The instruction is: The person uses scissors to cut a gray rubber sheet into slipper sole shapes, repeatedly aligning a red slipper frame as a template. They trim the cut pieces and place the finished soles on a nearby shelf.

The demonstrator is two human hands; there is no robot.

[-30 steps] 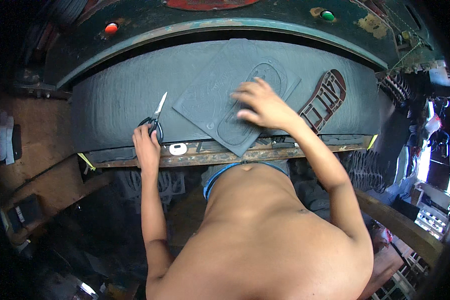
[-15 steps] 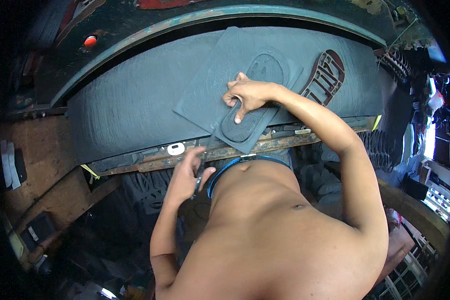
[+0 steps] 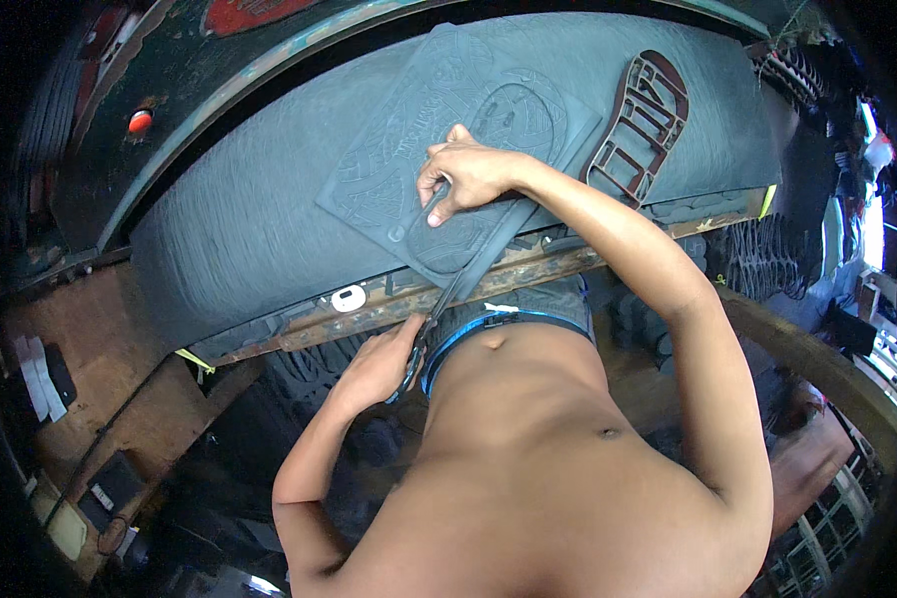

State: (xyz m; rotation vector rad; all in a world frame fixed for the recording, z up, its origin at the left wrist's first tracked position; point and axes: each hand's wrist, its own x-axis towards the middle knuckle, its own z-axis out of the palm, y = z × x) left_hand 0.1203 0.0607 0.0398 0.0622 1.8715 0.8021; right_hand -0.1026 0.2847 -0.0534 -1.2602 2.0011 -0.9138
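Note:
Dark grey rubber sheets (image 3: 368,189) with raised sole outlines and line patterns lie one over another on the bench. My right hand (image 3: 468,177) is closed on the upper sheet beside a sole outline (image 3: 455,242), thumb pressing its surface and fingers curled. Below, my left hand (image 3: 383,364) grips a pair of scissors (image 3: 430,331); their dark blades reach up to the sheet's near corner, which juts past the bench edge. Whether the blades are apart cannot be made out. Right of my right hand rests a brown sole-shaped cutting die (image 3: 638,130) with inner bars.
A white rounded case (image 3: 348,298) sits on the bench's worn front ledge (image 3: 299,337). Behind the grey bench top (image 3: 219,209) runs a curved green metal edge with a red button (image 3: 140,122) at its left. Dark cut strips (image 3: 767,259) hang at the right.
My left hand has risen and closed on the scissors, bringing the blades to the sheet's near corner. My right hand keeps its hold. The whole view has shifted slightly.

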